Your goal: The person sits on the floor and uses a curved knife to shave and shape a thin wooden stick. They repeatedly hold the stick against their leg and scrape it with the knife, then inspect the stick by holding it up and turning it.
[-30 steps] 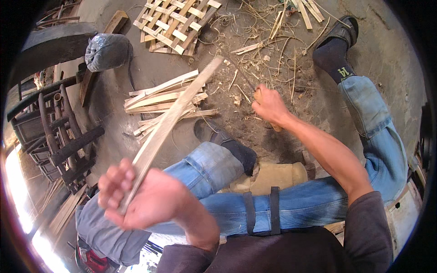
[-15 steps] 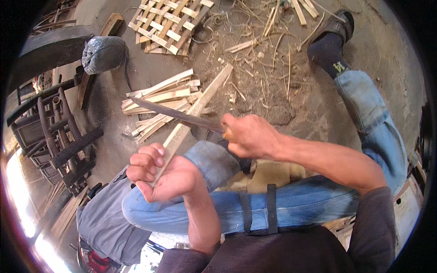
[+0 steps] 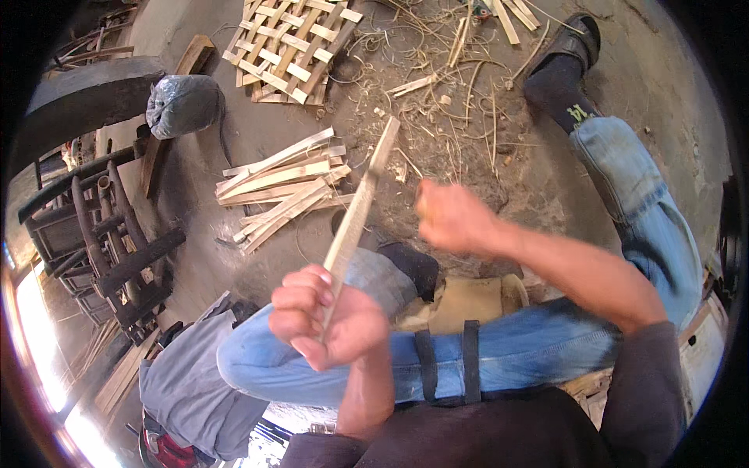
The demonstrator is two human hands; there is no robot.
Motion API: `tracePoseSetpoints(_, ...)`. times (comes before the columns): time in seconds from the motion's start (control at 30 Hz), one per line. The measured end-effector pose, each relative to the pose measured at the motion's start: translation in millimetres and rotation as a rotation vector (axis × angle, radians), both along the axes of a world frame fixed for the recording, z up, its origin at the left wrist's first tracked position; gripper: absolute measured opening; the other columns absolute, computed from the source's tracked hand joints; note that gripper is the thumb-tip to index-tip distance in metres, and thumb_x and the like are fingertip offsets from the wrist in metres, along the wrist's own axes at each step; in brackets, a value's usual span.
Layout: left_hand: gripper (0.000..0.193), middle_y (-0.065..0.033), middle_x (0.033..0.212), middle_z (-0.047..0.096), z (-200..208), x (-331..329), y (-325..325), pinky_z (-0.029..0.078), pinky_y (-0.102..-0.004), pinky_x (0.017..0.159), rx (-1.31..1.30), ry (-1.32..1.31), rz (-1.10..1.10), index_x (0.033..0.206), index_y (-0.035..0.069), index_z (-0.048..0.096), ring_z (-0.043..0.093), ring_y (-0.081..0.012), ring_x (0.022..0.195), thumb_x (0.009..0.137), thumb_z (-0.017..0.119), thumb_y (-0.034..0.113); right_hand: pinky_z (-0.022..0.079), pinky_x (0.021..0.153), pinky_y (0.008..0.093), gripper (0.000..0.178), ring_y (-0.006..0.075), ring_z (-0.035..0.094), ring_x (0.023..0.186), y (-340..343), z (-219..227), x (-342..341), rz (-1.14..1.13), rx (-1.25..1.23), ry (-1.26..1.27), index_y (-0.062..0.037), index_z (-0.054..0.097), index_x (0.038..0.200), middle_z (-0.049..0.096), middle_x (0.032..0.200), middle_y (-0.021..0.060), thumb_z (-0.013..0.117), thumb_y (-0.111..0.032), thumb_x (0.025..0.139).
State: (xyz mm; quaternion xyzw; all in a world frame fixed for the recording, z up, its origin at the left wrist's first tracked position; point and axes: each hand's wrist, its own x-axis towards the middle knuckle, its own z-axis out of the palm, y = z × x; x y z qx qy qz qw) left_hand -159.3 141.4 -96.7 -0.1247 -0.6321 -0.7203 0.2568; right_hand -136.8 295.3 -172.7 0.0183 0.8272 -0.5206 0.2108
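A long pale bamboo strip [image 3: 355, 222], narrower at its far tip, slants up and away from my left hand [image 3: 331, 318]. That hand's fingers are curled round its lower end, above my bent knee. My right hand [image 3: 456, 218] is a closed fist to the right of the strip, smeared by motion. It grips a knife, whose blade shows clearly only half a second ago. A dark blurred band across the strip's upper part may be the blade. Beyond the left hand, a loose pile of split strips [image 3: 285, 183] lies on the ground.
A woven lattice panel [image 3: 295, 48] lies at the far side, among curled shavings [image 3: 421, 47]. On the left are a dark wooden frame [image 3: 109, 222] and a plastic-wrapped bundle [image 3: 183, 105]. A grey cloth [image 3: 195, 374] hangs beside my knee; my other leg [image 3: 636, 187] stretches out right.
My left hand has moved right and slightly nearer, and the strip now stands steeper. My right hand has shifted right; the knife blade, clear before across the strip, is now blurred.
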Motion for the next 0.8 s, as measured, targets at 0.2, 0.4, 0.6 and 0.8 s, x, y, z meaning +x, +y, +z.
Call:
tracePoseSetpoints(0.2, 0.034, 0.0000, 0.073, 0.029, 6, 0, -3, 0.035, -0.0293, 0.064, 0.035, -0.089, 0.172, 0.076, 0.015, 0.027, 0.032, -0.0130, 0.064, 0.096, 0.037, 0.040, 0.053, 0.069, 0.0530, 0.034, 0.0469, 0.065, 0.076, -1, 1, -16, 0.063, -0.028, 0.009, 0.0022, 0.053, 0.101, 0.065, 0.074, 0.0272, 0.066, -0.017, 0.075)
tracePoseSetpoints(0.4, 0.035, 0.0005, 0.072, 0.029, 3, 0, -9, 0.035, -0.0291, 0.064, 0.050, -0.082, 0.155, 0.076, 0.015, 0.027, 0.033, -0.0128, 0.064, 0.097, 0.038, 0.041, 0.054, 0.066, 0.0518, 0.035, 0.0445, 0.067, 0.073, 0, -2, -15, 0.145, 0.033, 0.004, 0.0048, 0.052, 0.098, 0.064, 0.073, 0.0274, 0.067, -0.016, 0.075)
tracePoseSetpoints(0.6, 0.028, 0.0021, 0.073, 0.030, 2, 4, -10, 0.036, -0.0301, 0.068, 0.039, -0.070, 0.109, 0.074, 0.017, 0.029, 0.035, -0.0126, 0.065, 0.093, 0.042, 0.032, 0.054, 0.068, 0.0517, 0.031, 0.0462, 0.066, 0.077, -1, 22, -12, 0.266, 0.018, 0.026, 0.0066, 0.055, 0.099, 0.065, 0.076, 0.0279, 0.062, -0.012, 0.075)
tracePoseSetpoints(0.8, 0.036, 0.0002, 0.072, 0.029, 2, 3, -11, 0.035, -0.0295, 0.064, -0.020, -0.026, 0.086, 0.076, 0.014, 0.028, 0.033, -0.0134, 0.064, 0.096, 0.039, 0.043, 0.054, 0.072, 0.0500, 0.032, 0.0447, 0.066, 0.082, 23, -11, -12, 0.115, 0.048, -0.102, 0.0048, 0.055, 0.099, 0.066, 0.082, 0.0284, 0.064, -0.015, 0.075)
